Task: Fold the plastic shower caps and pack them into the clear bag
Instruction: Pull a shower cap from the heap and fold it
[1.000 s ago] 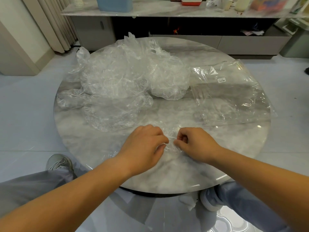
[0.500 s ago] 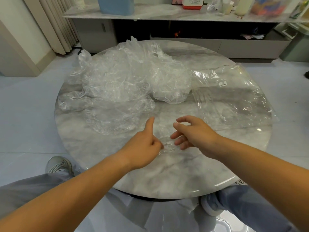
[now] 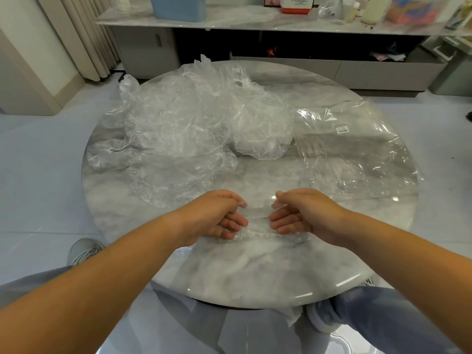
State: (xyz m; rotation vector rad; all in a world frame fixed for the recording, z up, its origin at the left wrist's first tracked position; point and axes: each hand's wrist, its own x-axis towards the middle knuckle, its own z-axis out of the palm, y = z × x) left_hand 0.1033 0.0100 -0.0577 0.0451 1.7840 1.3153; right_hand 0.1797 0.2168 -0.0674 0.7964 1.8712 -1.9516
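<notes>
- A shower cap (image 3: 256,227), gathered into a narrow crumpled strip, lies flat on the table (image 3: 255,272) between the 2 hands, in the near half of the round top.
- The left hand (image 3: 217,215) touches the strip's left end. Its fingers (image 3: 236,222) are relaxed and almost straight, tips resting on the plastic, thumb above them.
- The right hand (image 3: 306,215) mirrors it at the right end, fingers (image 3: 281,222) loose and released, tips on the film. A clear gap separates the 2 hands.
- Bare marble runs from the strip to the near rim, which sits over the person's knees.
- A pile of loose caps (image 3: 194,129) fills the far-left part of the table, its front edge just beside the left hand.
- The clear bag (image 3: 357,154) lies flat on the right, bearing 1 white label (image 3: 341,130). Its right edge hangs past the table rim.
- A strip of open marble separates the bag's near edge from the right hand.
</notes>
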